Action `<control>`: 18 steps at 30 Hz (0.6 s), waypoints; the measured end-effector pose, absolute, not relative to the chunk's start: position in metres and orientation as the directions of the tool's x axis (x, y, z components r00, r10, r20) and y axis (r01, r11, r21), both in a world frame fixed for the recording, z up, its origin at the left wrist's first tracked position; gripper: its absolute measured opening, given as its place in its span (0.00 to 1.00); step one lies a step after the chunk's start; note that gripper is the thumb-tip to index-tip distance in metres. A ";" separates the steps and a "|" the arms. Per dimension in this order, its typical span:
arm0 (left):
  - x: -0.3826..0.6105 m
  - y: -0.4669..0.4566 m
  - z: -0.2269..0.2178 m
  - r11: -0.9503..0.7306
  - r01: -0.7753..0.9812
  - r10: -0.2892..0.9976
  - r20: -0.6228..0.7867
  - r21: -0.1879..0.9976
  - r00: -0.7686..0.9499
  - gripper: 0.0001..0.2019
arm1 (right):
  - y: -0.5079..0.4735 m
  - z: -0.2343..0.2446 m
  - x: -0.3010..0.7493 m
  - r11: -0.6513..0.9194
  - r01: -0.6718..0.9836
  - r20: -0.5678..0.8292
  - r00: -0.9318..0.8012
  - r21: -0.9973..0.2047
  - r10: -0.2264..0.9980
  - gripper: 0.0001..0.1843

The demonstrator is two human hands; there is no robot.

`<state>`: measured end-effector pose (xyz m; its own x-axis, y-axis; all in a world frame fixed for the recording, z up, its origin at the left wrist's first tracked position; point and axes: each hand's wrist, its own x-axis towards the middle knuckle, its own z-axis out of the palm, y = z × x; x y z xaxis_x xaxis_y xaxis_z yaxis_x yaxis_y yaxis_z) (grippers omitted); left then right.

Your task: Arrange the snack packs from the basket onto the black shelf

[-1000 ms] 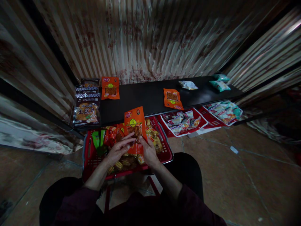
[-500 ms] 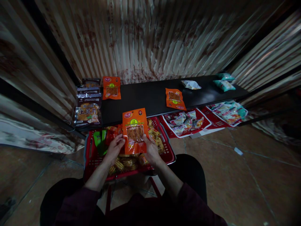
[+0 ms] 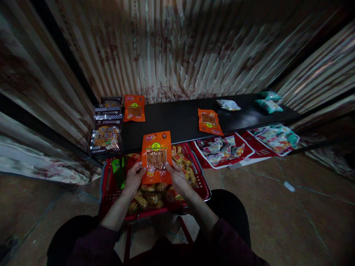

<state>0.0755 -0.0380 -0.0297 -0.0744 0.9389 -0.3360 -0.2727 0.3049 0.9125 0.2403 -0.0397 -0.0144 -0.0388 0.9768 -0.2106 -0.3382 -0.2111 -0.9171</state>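
Observation:
An orange snack packet (image 3: 156, 157) with a clear window stands upright over a red basket (image 3: 203, 186). My left hand (image 3: 134, 178) grips its lower left edge and my right hand (image 3: 177, 178) grips its lower right edge, fingers closed on it. The basket below holds several snack packets, yellow, orange and green. Beyond it runs a black shelf (image 3: 177, 120) with two more orange packets, one at the left (image 3: 134, 108) and one at the middle (image 3: 209, 121).
A stack of dark potato-chip bags (image 3: 107, 127) lies at the shelf's left end. Pale and green packets (image 3: 268, 105) lie at its right end. Red-edged trays of snacks (image 3: 223, 149) sit below the shelf on the tiled floor. Striped curtains hang behind.
My left hand slid from the packet's front to its left edge. The packet has been turned square to me and held flat between both hands. The view shifted slightly.

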 end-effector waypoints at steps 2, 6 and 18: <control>0.075 -0.035 -0.028 0.286 -0.280 0.939 -0.326 0.917 -0.109 0.14 | -0.035 -0.013 0.240 -0.198 -0.304 -0.189 -0.059 -0.932 0.980 0.23; 0.076 -0.025 -0.022 0.243 -0.271 0.938 -0.297 0.931 -0.179 0.14 | -0.022 -0.011 0.239 -0.160 -0.229 -0.159 -0.026 -0.960 0.987 0.21; 0.073 0.035 0.000 0.092 -0.237 0.944 -0.161 0.967 -0.289 0.13 | 0.060 -0.008 0.225 -0.045 -0.214 -0.044 -0.011 -0.976 0.999 0.20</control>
<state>0.0733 0.0348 -0.0004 -0.2886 0.9439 -0.1608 -0.2373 0.0922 0.9670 0.2247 0.0598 -0.0080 -0.0108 0.9990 -0.0441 -0.2140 -0.0453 -0.9758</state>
